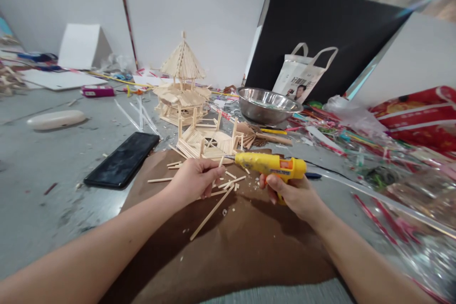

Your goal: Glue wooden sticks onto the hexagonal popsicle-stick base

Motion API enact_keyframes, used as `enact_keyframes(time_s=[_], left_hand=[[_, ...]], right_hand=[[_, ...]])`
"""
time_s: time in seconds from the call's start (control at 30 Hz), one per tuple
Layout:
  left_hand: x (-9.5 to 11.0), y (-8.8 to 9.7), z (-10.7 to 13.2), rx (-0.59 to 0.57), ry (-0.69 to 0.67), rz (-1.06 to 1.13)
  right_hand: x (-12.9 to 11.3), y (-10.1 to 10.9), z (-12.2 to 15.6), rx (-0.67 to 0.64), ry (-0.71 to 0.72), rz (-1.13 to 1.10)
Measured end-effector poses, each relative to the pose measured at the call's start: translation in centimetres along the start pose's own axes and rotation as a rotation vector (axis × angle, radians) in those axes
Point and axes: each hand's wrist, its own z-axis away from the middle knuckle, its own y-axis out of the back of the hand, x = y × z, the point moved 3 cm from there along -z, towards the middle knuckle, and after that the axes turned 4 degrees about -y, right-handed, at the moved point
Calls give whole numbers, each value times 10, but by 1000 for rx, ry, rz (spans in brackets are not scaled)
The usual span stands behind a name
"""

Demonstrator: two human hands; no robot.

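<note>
The left hand (194, 178) is curled almost shut, thumb and fingertips pinching a short wooden stick (220, 161) whose free end points up towards the nozzle of the glue gun (267, 164). The right hand (295, 197) is closed round the handle of that yellow and orange gun, with the barrel lying level and aimed left at the stick. Both hands hover over the far half of a brown sheet (242, 242) spread on the grey surface (46, 161).

Loose sticks (210, 213) and pale crumbs lie scattered on the sheet under and just in front of the hands. At the sheet's far edge stands a low, unfinished stick frame (208, 140), and beyond that a finished stick pavilion (182, 80) with a pointed roof. A black phone (123, 159) lies face up just off the sheet's left edge. Beyond the sheet's far right corner sits a steel bowl (267, 104), with a white carrier bag (302, 73) upright behind it.
</note>
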Motion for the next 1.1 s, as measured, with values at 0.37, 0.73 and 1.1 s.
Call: enact_keyframes(time_s=[0.37, 0.73, 1.1], left_hand=[[0, 0, -1, 1, 1, 2], [3, 0, 0, -11, -32, 3], [-3, 5, 0, 50, -137, -193]], right_hand=[[2, -1, -1, -18, 44, 23], [2, 1, -2, -16, 23, 21], [-1, 3, -1, -18, -25, -9]])
